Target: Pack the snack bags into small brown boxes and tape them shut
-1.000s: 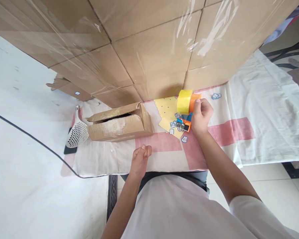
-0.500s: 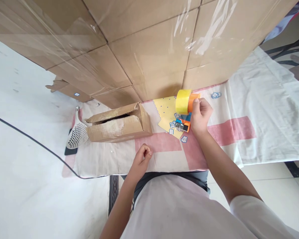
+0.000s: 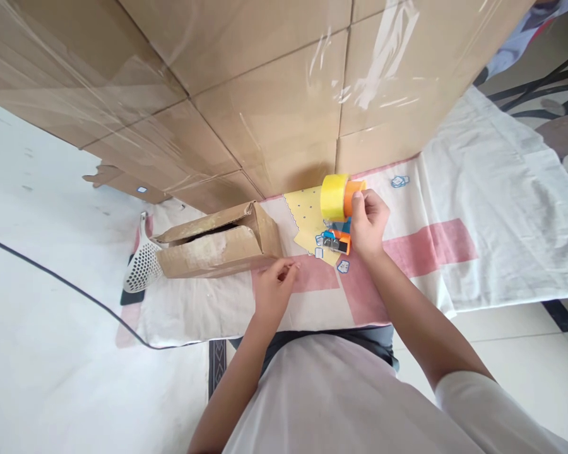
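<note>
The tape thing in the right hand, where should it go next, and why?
Probably over to the small cardboard box. The right hand grips the tape dispenser with its yellow roll upright, apart from the box, whose flaps look loose. The left hand is right by the box's end, seemingly ready to steady it.

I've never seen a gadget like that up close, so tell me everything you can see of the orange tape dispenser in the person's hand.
The tape dispenser is a handheld tool with an orange plastic body, a blue part and a metal piece at its lower end. A thick roll of yellowish tape sits on its hub, standing on edge. The right hand grips it from the right. It is held above the pink-and-white cloth and a yellow sheet, close to the stacked cardboard boxes. Whether it touches the cloth cannot be told.
</note>
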Tool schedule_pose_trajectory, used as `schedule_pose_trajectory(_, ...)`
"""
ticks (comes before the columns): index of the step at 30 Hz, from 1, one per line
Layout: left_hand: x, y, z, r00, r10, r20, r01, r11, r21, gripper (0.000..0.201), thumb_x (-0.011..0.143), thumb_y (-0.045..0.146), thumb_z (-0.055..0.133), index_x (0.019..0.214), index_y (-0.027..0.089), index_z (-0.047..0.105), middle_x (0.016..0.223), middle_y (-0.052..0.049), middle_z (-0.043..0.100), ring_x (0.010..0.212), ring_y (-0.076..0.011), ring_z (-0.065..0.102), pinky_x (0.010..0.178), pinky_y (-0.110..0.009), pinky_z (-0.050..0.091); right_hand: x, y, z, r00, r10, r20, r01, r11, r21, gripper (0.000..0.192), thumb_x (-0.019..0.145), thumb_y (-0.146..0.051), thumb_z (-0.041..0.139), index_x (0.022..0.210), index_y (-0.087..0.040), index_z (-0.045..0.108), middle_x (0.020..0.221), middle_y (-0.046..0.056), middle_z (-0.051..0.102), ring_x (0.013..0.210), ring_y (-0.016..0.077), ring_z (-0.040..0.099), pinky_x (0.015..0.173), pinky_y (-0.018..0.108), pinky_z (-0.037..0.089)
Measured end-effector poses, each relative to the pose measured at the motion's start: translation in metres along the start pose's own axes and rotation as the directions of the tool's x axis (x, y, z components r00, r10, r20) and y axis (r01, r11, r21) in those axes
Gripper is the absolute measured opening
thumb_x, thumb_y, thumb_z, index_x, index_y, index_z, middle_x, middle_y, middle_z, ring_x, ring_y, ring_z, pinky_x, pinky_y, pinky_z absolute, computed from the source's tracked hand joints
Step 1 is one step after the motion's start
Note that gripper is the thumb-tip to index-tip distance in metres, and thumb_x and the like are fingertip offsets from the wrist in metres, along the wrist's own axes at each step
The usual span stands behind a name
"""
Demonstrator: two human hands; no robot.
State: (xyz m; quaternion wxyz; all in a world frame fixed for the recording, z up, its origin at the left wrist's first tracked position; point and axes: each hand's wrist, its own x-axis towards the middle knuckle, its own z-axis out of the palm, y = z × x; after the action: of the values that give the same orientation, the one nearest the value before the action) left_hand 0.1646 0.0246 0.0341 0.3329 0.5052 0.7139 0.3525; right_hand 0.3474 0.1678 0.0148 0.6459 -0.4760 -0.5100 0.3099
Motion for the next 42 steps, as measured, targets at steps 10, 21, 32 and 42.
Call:
schedule_pose_trajectory(10, 0.002, -0.007, 0.009, 0.999, -0.020, 0.028, 0.021, 0.999, -0.042, 0.017, 0.091, 0.027, 0.062, 0.105, 0.023, 0.069, 0.100, -0.006, 0.076, 0.083, -0.0174, 0.069, 0.071, -0.026, 0.050, 0.001, -0.002, -0.001, 1.000, 0.008, -0.013, -0.008, 1.000, 0.018, 0.053, 0.096, -0.061, 0.052, 0.065, -0.021, 0.036, 0.062, -0.004, 0.033, 0.060, 0.0104, 0.033, 0.058, 0.030, 0.028)
schedule_pose_trajectory(21, 0.010, 0.017, 0.054, 0.982, 0.188, 0.021, -0.186, 0.940, 0.286, 0.068, 0.077, 0.051, 0.081, 0.133, 0.021, 0.058, 0.115, -0.011, 0.071, 0.096, -0.0263, 0.069, 0.074, -0.032, 0.049, -0.010, -0.008, 0.003, 0.999, -0.026, 0.034, 0.024, 0.998, 0.057, 0.048, 0.099, -0.053, 0.051, 0.066, -0.022, 0.037, 0.062, -0.004, 0.035, 0.060, 0.0107, 0.034, 0.057, 0.028, 0.029)
schedule_pose_trajectory(32, 0.042, 0.011, 0.029, 0.570, 0.793, 0.217, -0.676, 0.302, 0.672, 0.015, 0.101, 0.025, 0.057, 0.106, 0.025, 0.071, 0.085, 0.000, 0.072, 0.075, -0.0121, 0.065, 0.064, -0.027, 0.040, -0.014, -0.011, 0.006, 0.997, -0.001, 0.078, -0.003, 0.999, 0.055, 0.044, 0.100, -0.046, 0.050, 0.066, -0.021, 0.036, 0.061, -0.005, 0.036, 0.058, 0.0098, 0.034, 0.057, 0.027, 0.029)
schedule_pose_trajectory(42, 0.034, 0.041, 0.038, 0.471, 0.785, 0.402, -0.716, 0.074, 0.694, 0.025, 0.099, 0.007, 0.044, 0.081, 0.017, 0.059, 0.069, -0.002, 0.056, 0.060, -0.0129, 0.053, 0.049, -0.029, 0.029, 0.003, 0.000, 0.002, 0.995, 0.047, 0.088, -0.027, 0.976, -0.215, 0.045, 0.098, -0.048, 0.048, 0.063, -0.022, 0.038, 0.055, -0.005, 0.036, 0.053, 0.0101, 0.031, 0.054, 0.029, 0.025)
